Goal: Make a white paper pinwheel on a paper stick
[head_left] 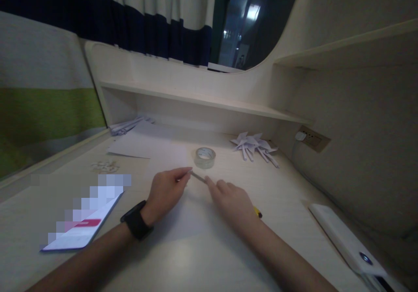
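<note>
Pinching a thin rolled paper stick (pixel 198 177) between both hands – left hand (pixel 166 192) closed on one end, right hand (pixel 232 202) closed on the other, probably for keeping it tight. Held just above the tabletop (pixel 202 257), near a tape roll (pixel 205 157). Finished paper pinwheels (pixel 254 146) parked aside – out of the way.

No text, label or number can be read anywhere. The phone (pixel 83 222) screen on the desk is blurred out.
</note>
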Motion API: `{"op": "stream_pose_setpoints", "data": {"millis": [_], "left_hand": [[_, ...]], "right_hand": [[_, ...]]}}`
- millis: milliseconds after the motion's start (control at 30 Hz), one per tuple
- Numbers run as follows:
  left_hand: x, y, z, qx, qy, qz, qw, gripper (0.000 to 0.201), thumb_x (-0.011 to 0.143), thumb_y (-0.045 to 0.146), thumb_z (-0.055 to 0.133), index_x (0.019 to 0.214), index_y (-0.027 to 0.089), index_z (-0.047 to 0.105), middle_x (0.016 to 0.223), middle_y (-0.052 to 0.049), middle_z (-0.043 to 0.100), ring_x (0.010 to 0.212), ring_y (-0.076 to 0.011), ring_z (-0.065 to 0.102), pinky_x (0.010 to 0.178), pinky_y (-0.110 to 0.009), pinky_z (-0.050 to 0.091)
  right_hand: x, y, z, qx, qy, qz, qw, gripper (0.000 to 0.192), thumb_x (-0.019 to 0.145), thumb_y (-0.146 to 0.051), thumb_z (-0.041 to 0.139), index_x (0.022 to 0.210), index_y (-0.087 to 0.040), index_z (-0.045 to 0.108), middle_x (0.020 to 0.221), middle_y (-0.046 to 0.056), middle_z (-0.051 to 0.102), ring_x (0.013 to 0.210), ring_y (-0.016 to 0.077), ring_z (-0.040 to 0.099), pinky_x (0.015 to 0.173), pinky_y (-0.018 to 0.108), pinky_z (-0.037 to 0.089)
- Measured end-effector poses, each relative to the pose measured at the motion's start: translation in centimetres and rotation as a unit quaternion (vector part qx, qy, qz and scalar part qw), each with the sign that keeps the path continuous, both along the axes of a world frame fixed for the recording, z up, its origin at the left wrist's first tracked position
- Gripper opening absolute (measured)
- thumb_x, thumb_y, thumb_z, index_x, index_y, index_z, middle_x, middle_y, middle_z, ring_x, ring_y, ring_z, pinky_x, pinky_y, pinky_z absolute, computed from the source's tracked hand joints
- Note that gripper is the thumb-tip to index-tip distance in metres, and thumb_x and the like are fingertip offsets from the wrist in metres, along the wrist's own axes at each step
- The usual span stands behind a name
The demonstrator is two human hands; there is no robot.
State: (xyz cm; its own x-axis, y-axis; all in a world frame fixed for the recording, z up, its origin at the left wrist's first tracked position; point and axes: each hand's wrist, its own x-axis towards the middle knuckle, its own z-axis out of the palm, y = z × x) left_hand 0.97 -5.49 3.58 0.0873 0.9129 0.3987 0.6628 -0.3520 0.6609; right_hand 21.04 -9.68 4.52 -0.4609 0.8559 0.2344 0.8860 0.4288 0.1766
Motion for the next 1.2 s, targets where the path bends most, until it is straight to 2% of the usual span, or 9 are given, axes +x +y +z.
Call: {"op": "stream_pose_setpoints", "data": {"millis": [133,367,533,633,733,833,900,1100,1200], "left_hand": [[0.0,0.0,0.1,-0.021,-0.037,-0.02,0.999,0.03,0.086,0.039,0.051,0.103,0.024,0.071,0.09,-0.001,0.075,0.07,-0.0193,0.07,0.067,-0.029,0.053],[0.1,-0.2,0.0,0.024,0.04,0.011,0.999,0.032,0.089,0.038,0.045,0.104,0.025,0.071,0.099,-0.002,0.073,0.09,-0.0238,0.068,0.079,-0.033,0.051],[0.0,0.0,0.1,0.037,0.068,0.017,0.997,0.032,0.087,0.035,0.046,0.104,0.025,0.071,0.101,-0.002,0.072,0.094,-0.0242,0.067,0.082,-0.033,0.05],[-0.1,0.0,0.2,0.018,0.061,0.016,0.998,0.031,0.086,0.036,0.047,0.102,0.026,0.072,0.098,-0.001,0.073,0.091,-0.0238,0.068,0.079,-0.032,0.05],[0.1,-0.1,0.3,0.014,0.057,0.015,0.998,0.032,0.087,0.038,0.045,0.102,0.026,0.072,0.1,-0.002,0.073,0.092,-0.0241,0.068,0.08,-0.033,0.05],[0.2,-0.2,0.2,0.025,0.07,0.017,0.997,0.032,0.088,0.036,0.045,0.103,0.027,0.071,0.1,-0.002,0.073,0.095,-0.0251,0.067,0.083,-0.035,0.049],[0.2,-0.2,0.2,0.029,0.073,0.021,0.997,0.032,0.088,0.035,0.044,0.104,0.026,0.071,0.101,-0.003,0.073,0.095,-0.0253,0.067,0.084,-0.035,0.048],[0.0,0.0,0.4,-0.009,0.007,0.016,1.0,0.031,0.085,0.038,0.05,0.103,0.024,0.071,0.094,-0.002,0.074,0.081,-0.0225,0.07,0.072,-0.031,0.052],[-0.1,0.0,0.5,-0.018,-0.013,0.007,1.0,0.031,0.085,0.039,0.05,0.103,0.025,0.071,0.092,-0.001,0.074,0.076,-0.0209,0.07,0.068,-0.029,0.053]], "right_hand": [[0.6,0.2,0.5,0.026,-0.044,-0.005,0.999,0.051,0.091,-0.017,0.042,0.141,-0.025,0.033,0.092,0.011,0.061,0.079,0.0204,0.058,0.064,0.029,0.047],[-0.3,0.3,-0.4,-0.079,0.187,0.042,0.978,0.039,0.097,-0.023,0.033,0.133,-0.021,0.046,0.09,0.006,0.066,0.078,0.0152,0.062,0.07,0.024,0.046],[-0.2,0.0,-0.3,0.019,0.003,-0.006,1.0,0.048,0.092,-0.017,0.04,0.14,-0.021,0.037,0.092,0.011,0.062,0.077,0.021,0.058,0.065,0.03,0.046],[0.1,0.2,0.0,0.036,-0.032,-0.003,0.999,0.051,0.091,-0.016,0.041,0.141,-0.023,0.035,0.092,0.012,0.061,0.079,0.0224,0.057,0.066,0.032,0.047],[-0.1,0.3,-0.1,-0.015,0.056,-0.016,0.998,0.046,0.092,-0.02,0.041,0.138,-0.023,0.039,0.091,0.009,0.063,0.072,0.0185,0.059,0.065,0.028,0.046],[-0.5,0.1,-0.4,-0.089,0.212,0.035,0.973,0.038,0.097,-0.024,0.032,0.131,-0.022,0.048,0.086,0.004,0.065,0.072,0.0152,0.061,0.067,0.024,0.046],[-0.7,0.0,-0.6,-0.103,0.257,0.058,0.959,0.038,0.099,-0.025,0.028,0.13,-0.022,0.05,0.083,0.002,0.065,0.073,0.0143,0.062,0.068,0.023,0.046],[-0.5,0.1,-0.5,0.016,0.012,-0.015,1.0,0.049,0.092,-0.015,0.04,0.14,-0.02,0.036,0.095,0.013,0.062,0.08,0.0222,0.058,0.068,0.032,0.047],[-0.4,0.2,-0.3,0.007,0.014,-0.008,1.0,0.05,0.091,-0.016,0.041,0.141,-0.021,0.035,0.095,0.012,0.062,0.08,0.0215,0.058,0.068,0.031,0.048]]}}
